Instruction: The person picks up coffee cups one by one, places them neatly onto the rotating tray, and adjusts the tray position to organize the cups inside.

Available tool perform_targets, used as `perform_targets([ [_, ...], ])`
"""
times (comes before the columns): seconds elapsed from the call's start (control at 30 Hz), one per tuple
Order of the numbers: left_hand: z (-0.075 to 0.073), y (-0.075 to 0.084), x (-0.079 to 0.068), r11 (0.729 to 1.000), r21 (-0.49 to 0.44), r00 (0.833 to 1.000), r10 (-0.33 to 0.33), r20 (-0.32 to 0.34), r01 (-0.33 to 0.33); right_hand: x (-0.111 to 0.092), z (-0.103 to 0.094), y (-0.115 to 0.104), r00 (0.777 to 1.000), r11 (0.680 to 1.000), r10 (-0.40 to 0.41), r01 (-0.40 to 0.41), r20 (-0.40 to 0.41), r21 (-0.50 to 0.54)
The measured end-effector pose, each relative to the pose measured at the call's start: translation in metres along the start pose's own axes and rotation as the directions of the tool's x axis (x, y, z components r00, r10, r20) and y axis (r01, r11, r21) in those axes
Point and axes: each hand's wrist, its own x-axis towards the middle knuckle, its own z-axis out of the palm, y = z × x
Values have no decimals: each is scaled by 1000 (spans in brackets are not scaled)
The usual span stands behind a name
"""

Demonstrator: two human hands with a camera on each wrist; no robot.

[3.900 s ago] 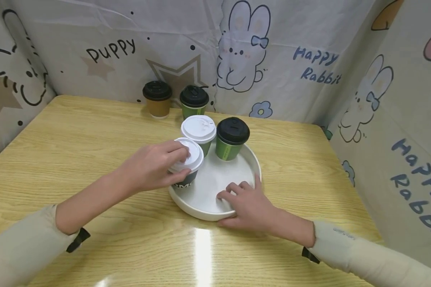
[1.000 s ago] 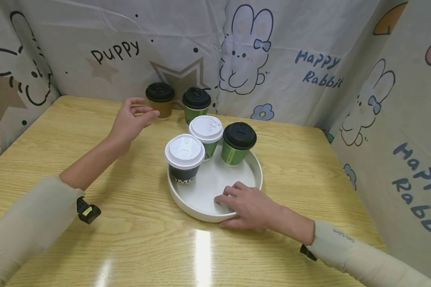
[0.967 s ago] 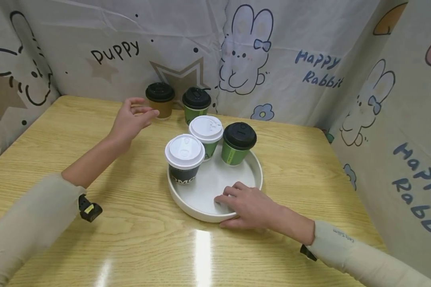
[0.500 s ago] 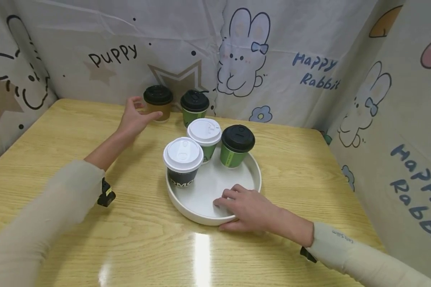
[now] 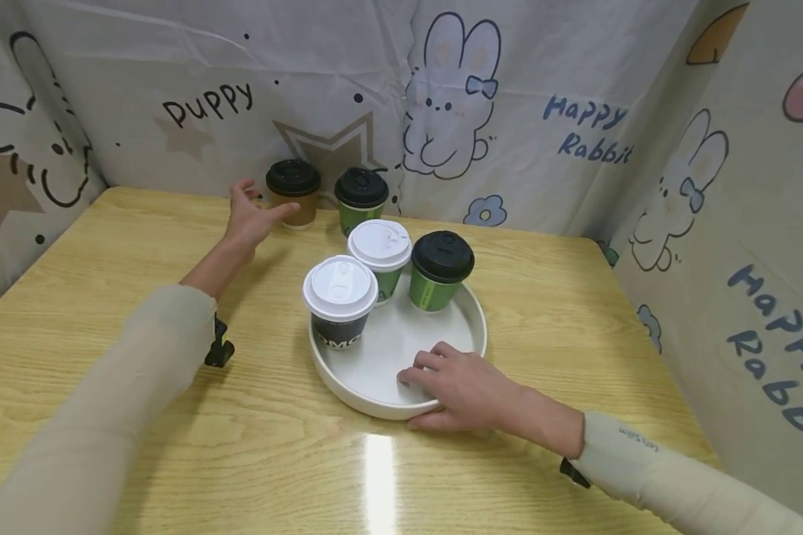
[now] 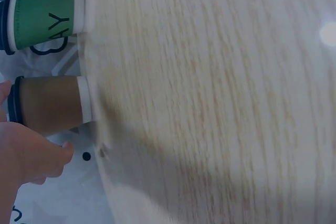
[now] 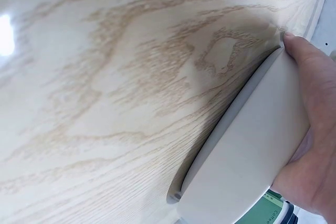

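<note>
My left hand (image 5: 250, 219) is at the left side of a brown paper coffee cup (image 5: 299, 210) with a black lid, thumb across its front and fingers spread behind. In the left wrist view the brown cup (image 6: 52, 104) stands upright, with the left hand (image 6: 34, 153) beside it. My right hand (image 5: 458, 390) grips the near right rim of a round white tray (image 5: 361, 401), thumb outside and fingers over the inside. The right wrist view shows that hand (image 7: 315, 129) against the wall of the tray (image 7: 247, 145).
On the tray stand a dark cup with white lid (image 5: 340, 305), a green cup with white lid (image 5: 380, 253) and a green cup with black lid (image 5: 440, 271). Another green black-lidded cup (image 5: 361, 197) stands behind, near the printed cloth (image 5: 334, 67) at the table's (image 5: 542, 319) far edge.
My left hand has let go of the white-lidded dark cup on the tray and moved to the back left, up beside the brown cup. The right hand has kept its grip on the tray.
</note>
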Motion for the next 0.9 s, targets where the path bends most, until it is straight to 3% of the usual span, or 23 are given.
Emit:
perform_targets([
  [0.53,14,-12,27,999,28,999,-33,1,33,0,0,2,1000,1000,2,-2,1,-1],
  [0.9,29,-21,40,999,-50,999,20,-36,-22,0,1,2,1000,1000,5,-5,-3,7],
])
